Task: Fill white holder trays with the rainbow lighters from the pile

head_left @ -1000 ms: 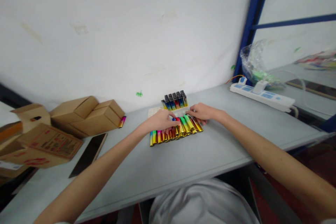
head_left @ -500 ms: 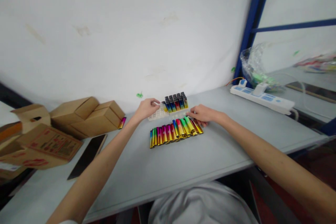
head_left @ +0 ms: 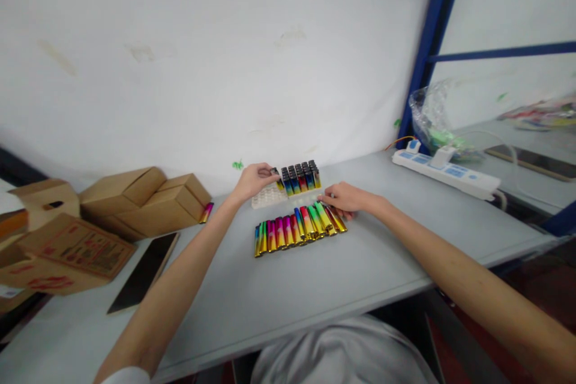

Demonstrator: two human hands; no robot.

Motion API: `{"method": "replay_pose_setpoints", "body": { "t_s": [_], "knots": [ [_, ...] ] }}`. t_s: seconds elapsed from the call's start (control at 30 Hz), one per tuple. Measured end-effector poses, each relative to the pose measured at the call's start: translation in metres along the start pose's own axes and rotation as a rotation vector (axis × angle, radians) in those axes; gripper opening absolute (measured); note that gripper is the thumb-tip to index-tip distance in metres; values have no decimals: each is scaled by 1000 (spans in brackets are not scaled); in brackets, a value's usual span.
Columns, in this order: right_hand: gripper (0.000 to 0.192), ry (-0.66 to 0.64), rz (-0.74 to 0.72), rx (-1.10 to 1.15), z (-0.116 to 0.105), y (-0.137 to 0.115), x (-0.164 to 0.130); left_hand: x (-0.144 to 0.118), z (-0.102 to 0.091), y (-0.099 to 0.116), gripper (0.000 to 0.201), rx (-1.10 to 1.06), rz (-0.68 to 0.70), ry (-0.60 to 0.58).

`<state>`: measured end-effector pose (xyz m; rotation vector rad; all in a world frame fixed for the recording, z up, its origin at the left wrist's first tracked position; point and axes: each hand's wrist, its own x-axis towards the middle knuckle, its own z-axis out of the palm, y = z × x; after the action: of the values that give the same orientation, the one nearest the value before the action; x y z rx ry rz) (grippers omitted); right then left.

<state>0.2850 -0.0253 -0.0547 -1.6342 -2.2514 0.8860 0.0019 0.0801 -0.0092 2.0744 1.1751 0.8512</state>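
Nearest me, I see a row of rainbow lighters [head_left: 299,228] lying flat at table centre. My right hand [head_left: 344,199], at their two o'clock, rests loosely open fingers on them. Farther, at eleven o'clock, my left hand [head_left: 254,180] pinches one lighter [head_left: 275,175] over the white tray [head_left: 267,195].

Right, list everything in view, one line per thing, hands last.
loose lighters: a row, rainbow metallic, lying mid-table
tray: one, white, near the wall
upright lighters: a block, dark caps, standing in the tray
stray lighter: one, pink-gold, by the boxes
cardboard boxes: several, brown, left
dark flat slab: one, left front
power strip: one, white-blue, right
plastic bag: one, clear, behind the strip
table: grey
left hand: placing a lighter in the tray
right hand: on the row's right end
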Motion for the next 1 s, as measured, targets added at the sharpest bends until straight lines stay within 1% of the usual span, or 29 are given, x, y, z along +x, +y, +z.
{"method": "replay_pose_setpoints", "body": {
  "t_s": [0.03, 0.1, 0.17, 0.27, 0.3, 0.37, 0.47, 0.6, 0.67, 0.87, 0.93, 1.0],
  "knots": [
    [59, 4, -1, -5, 0, 0, 0, -4, -5, 6, 40, -24, 4, 22],
    [58, 7, 0, -17, 0, 0, 1, -17, -13, 21, 45, -76, 9, 26],
    [58, 9, -2, -23, 0, 1, 1, -34, -15, 36, 48, -98, -15, -48],
    [60, 12, -9, -16, 1, 2, 1, -60, -5, 51, 42, -54, -74, -250],
    [61, 13, -9, -14, 1, 2, 1, -67, 0, 53, 41, -40, -88, -301],
    [62, 16, -8, -16, 1, 2, 1, -76, 12, 54, 40, -2, -110, -358],
    [60, 19, -4, -10, 1, 1, 1, -80, 26, 52, 41, 72, -129, -384],
    [58, 20, -7, -1, 1, 1, 1, -80, 33, 49, 41, 173, -142, -393],
    [60, 15, -8, -4, 1, 2, 0, -81, 32, 48, 41, 182, -144, -389],
    [61, 5, 7, 1, 1, 1, 0, -90, 26, 50, 45, 84, -163, -428],
    [60, 6, 7, 2, 1, 0, 0, -92, 23, 51, 46, 67, -161, -401],
    [58, 6, -2, 5, 0, 1, -1, -91, 19, 52, 45, 48, -160, -350]
  ]
}}
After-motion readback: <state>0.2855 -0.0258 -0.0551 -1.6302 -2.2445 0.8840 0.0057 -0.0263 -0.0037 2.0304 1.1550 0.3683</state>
